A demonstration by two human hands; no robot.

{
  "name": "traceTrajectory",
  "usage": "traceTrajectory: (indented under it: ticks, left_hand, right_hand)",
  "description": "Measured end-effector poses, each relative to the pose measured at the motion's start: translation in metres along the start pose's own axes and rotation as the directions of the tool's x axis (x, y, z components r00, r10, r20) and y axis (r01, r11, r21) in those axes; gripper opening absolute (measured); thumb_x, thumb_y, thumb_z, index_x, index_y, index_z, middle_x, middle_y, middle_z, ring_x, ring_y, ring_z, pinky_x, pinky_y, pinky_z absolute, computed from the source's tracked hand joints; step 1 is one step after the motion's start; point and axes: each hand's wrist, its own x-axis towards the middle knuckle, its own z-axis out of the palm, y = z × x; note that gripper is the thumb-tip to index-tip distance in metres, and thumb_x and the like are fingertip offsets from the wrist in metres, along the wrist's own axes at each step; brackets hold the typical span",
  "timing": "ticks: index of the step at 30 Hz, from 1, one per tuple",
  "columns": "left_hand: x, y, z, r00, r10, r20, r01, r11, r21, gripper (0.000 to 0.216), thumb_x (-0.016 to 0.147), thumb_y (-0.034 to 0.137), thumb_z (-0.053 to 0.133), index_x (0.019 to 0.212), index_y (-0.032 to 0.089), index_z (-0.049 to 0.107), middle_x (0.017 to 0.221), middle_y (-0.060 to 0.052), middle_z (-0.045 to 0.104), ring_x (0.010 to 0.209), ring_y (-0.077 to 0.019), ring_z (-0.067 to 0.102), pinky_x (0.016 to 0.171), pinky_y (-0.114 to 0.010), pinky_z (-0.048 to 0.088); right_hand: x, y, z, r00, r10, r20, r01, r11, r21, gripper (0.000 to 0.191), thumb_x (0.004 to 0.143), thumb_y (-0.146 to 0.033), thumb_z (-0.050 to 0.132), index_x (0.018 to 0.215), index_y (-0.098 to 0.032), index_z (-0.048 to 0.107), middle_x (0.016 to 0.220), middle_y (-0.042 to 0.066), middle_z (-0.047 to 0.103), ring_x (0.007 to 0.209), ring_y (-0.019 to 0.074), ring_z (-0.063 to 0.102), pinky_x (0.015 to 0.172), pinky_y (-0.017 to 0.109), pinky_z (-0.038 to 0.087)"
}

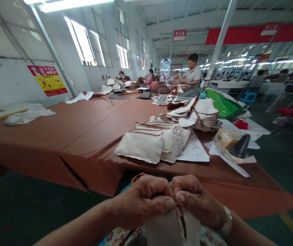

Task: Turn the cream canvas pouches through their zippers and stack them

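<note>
Pinching the cream fabric piece (pixel 165 229) at its brown-lined slit (pixel 181 218), my left hand (pixel 151 196) and right hand (pixel 196 200) close tightly on its top. Uneven pulling could, I judge, strain the slit's edges. The piece lies directly below my fingers, at the frame's lower centre, before my flowered clothing (pixel 119 236).

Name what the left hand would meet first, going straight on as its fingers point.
Most likely the right hand, close beside the left hand at the pale fabric piece; whether they touch is unclear.
</note>
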Motion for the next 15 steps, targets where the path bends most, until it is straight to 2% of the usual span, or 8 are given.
traceTrajectory:
  ticks: [2,6,7,9,12,15]
  left_hand:
    - [-0.001,-0.004,0.001,1.0,0.006,-0.025,-0.008,0.998,-0.061,0.043,0.092,0.054,0.054,0.079,0.012,0.056,0.069,0.001,0.045,0.059,-0.0102,0.035,0.051,-0.022,0.029]
    - [-0.001,-0.004,-0.005,0.995,0.096,-0.006,-0.096,0.995,0.029,0.037,0.095,0.046,0.052,0.078,0.013,0.052,0.075,0.0,0.045,0.065,-0.0112,0.037,0.057,-0.022,0.032]
    - [0.0,-0.002,-0.007,0.993,0.116,0.006,-0.116,0.992,0.048,0.036,0.096,0.045,0.051,0.078,0.014,0.051,0.075,0.0,0.044,0.066,-0.0114,0.037,0.058,-0.022,0.032]
    - [0.0,0.001,-0.009,0.99,0.141,0.022,-0.142,0.988,0.055,0.036,0.096,0.045,0.05,0.079,0.014,0.052,0.077,-0.001,0.046,0.068,-0.0121,0.04,0.06,-0.022,0.034]
    - [0.0,-0.002,-0.009,0.99,0.143,0.01,-0.143,0.99,-0.002,0.038,0.095,0.048,0.053,0.078,0.013,0.053,0.076,-0.002,0.049,0.068,-0.0124,0.042,0.06,-0.022,0.034]
    - [0.001,-0.013,-0.01,0.999,0.04,0.024,-0.035,0.978,-0.205,0.044,0.086,0.054,0.063,0.074,0.015,0.05,0.065,0.002,0.042,0.057,-0.0093,0.033,0.052,-0.021,0.027]
  right_hand:
    - [0.0,0.006,-0.004,0.998,0.061,-0.001,-0.061,0.994,0.091,0.039,0.087,-0.047,0.065,0.069,-0.016,0.049,0.064,-0.003,0.044,0.055,0.0086,0.034,0.051,0.021,0.028]
    - [0.003,-0.006,-0.015,0.994,0.106,-0.012,-0.107,0.984,-0.145,0.044,0.098,-0.051,0.044,0.078,-0.014,0.054,0.072,-0.001,0.044,0.061,0.0095,0.033,0.054,0.022,0.027]
    - [0.004,-0.011,-0.017,0.991,0.132,0.022,-0.126,0.977,-0.174,0.044,0.099,-0.051,0.043,0.078,-0.014,0.054,0.072,-0.001,0.042,0.061,0.0092,0.032,0.053,0.022,0.026]
    - [0.006,-0.018,-0.015,0.984,0.153,0.094,-0.135,0.976,-0.172,0.041,0.096,-0.048,0.052,0.072,-0.015,0.05,0.069,-0.003,0.037,0.059,0.0085,0.028,0.051,0.021,0.024]
    - [0.005,-0.013,-0.005,0.995,0.07,0.069,-0.066,0.996,-0.051,0.041,0.089,-0.043,0.064,0.065,-0.015,0.047,0.063,-0.004,0.034,0.057,0.0076,0.027,0.05,0.021,0.022]
    - [0.002,0.003,0.004,0.998,0.062,-0.024,-0.057,0.979,0.195,0.037,0.087,-0.04,0.067,0.066,-0.015,0.05,0.059,-0.005,0.038,0.051,0.0064,0.028,0.047,0.021,0.021]
